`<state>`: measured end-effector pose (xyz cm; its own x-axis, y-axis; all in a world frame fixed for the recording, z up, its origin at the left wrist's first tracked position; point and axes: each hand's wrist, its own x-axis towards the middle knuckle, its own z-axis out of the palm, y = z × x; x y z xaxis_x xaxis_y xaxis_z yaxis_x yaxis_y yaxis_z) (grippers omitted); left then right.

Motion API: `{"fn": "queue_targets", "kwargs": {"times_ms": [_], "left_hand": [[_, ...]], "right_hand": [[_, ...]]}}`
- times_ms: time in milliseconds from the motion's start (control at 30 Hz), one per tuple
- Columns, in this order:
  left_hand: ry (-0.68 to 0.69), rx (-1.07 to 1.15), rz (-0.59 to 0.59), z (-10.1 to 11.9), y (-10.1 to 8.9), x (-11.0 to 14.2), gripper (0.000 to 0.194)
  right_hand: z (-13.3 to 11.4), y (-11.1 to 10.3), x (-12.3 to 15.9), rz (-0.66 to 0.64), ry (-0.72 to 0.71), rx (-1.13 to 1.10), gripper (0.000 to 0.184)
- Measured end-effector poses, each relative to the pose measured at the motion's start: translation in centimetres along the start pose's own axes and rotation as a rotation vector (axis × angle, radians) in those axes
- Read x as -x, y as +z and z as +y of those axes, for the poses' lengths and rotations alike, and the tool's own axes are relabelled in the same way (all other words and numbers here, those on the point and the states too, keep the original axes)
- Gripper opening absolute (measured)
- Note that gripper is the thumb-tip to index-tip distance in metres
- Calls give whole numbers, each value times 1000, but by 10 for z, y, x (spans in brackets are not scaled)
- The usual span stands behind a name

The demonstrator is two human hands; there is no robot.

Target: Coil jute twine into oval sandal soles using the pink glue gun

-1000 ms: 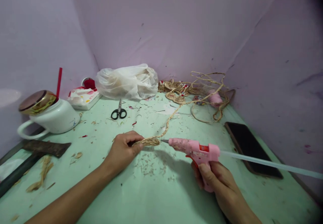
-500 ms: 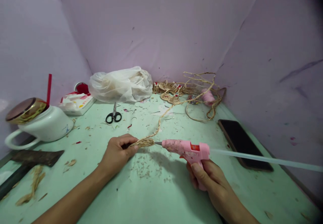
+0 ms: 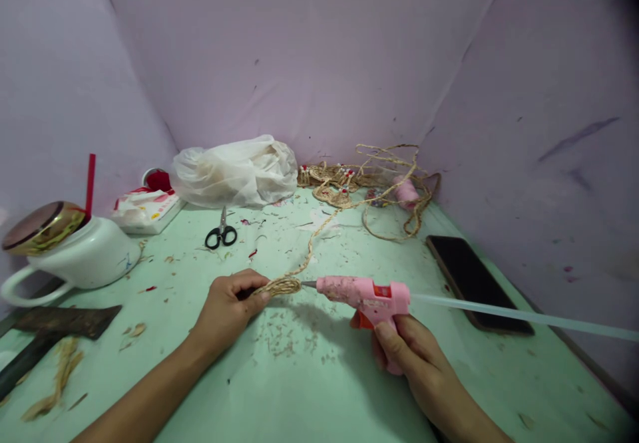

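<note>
My left hand (image 3: pixel 234 303) pinches a coiled bundle of braided straw cord (image 3: pixel 283 286) between thumb and fingers, just above the table. From that coil a single braid runs back toward a loose heap of cord (image 3: pixel 417 210). My right hand (image 3: pixel 412 350) is wrapped round the handle of a pink glue gun (image 3: pixel 362 293), with a finger by its orange trigger. The gun's metal nozzle points left, its tip at the right end of the coil. A long translucent glue stick (image 3: pixel 479 306) sticks out of the gun's back.
Black-handled scissors (image 3: pixel 221 233) lie beyond my left hand. At left are a white mug (image 3: pixel 94 257), a hatchet-like tool (image 3: pixel 64 323) and a tissue box (image 3: pixel 150 211). A white plastic bag (image 3: pixel 234 173) and beaded straw pieces (image 3: pixel 334 183) sit at the back; a phone (image 3: pixel 474 283) lies right.
The view has shifted slightly, so everything sits a little farther left. The orange trigger shows more clearly below the gun. Both hands keep their holds, the nozzle still at the coil.
</note>
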<state>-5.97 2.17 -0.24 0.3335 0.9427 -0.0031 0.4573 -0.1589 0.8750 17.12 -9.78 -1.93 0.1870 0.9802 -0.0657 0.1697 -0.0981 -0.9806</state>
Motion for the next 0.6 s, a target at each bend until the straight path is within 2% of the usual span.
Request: {"fn": "queue_targets", "kwargs": {"times_ms": [400,600], "left_hand": [[-2,20,-8,0,0,0,18],[-6,18,-11,1,1,0,19]], "right_hand": [[9,2,-1,47,-40,24,41],[16,0,-1,13,-54,59,41]]}}
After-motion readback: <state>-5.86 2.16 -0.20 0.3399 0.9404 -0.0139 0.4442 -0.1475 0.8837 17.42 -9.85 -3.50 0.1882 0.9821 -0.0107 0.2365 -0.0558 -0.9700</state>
